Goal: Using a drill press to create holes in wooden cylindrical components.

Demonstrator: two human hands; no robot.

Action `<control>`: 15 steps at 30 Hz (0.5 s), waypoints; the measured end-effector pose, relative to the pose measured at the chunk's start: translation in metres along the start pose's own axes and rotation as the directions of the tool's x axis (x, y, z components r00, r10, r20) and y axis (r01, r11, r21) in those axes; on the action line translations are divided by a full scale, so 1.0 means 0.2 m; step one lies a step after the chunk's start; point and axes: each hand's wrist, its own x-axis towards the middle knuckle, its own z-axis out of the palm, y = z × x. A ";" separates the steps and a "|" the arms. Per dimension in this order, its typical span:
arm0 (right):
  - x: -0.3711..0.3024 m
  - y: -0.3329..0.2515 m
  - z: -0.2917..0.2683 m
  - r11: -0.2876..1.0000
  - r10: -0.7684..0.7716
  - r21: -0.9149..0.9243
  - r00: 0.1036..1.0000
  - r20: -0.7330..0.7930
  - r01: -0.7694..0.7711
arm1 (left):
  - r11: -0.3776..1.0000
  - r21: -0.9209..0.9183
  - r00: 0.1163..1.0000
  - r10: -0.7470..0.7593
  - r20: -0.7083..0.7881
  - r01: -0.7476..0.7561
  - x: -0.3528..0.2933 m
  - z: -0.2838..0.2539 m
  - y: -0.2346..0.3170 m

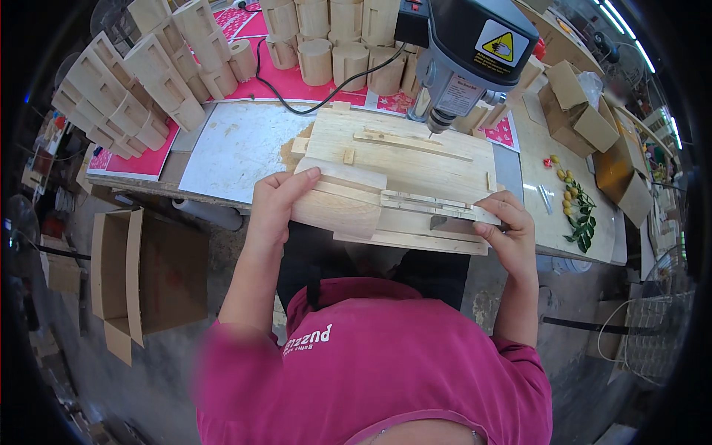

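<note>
Head view: left hand (276,199) grips wooden block (337,211), right hand (512,226) pinches strip (430,205), long axes sideways.

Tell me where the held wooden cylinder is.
The wooden cylinder is just left of centre in the head view, in the left hand, with the pale strip at its right end.

White sheet (230,152); board (334,133); workbench (538,222) beneath

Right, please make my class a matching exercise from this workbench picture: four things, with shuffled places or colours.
Things:
1. grooved rounded wooden piece
2. slim pale strip
3. drill press
4. green leaves

Descriptions:
A. beside yellow fruits
B. in the right hand
C. black and grey
D. in the left hand

Pairs: 1-D, 2-B, 3-C, 4-A
</note>
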 end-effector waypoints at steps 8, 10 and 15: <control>0.01 0.08 0.02 0.998 0.048 0.045 0.999 0.024 -0.049 | 0.998 0.007 0.991 -0.056 0.119 0.055 0.03 0.06 -0.11; 0.02 0.10 0.02 0.999 0.047 0.026 0.999 0.021 -0.047 | 0.999 0.014 0.975 -0.050 0.215 0.048 0.04 0.08 -0.13; 0.05 0.19 0.05 0.980 0.130 0.147 0.991 0.036 -0.134 | 0.962 0.259 0.852 -0.064 0.520 -0.086 0.05 0.16 -0.15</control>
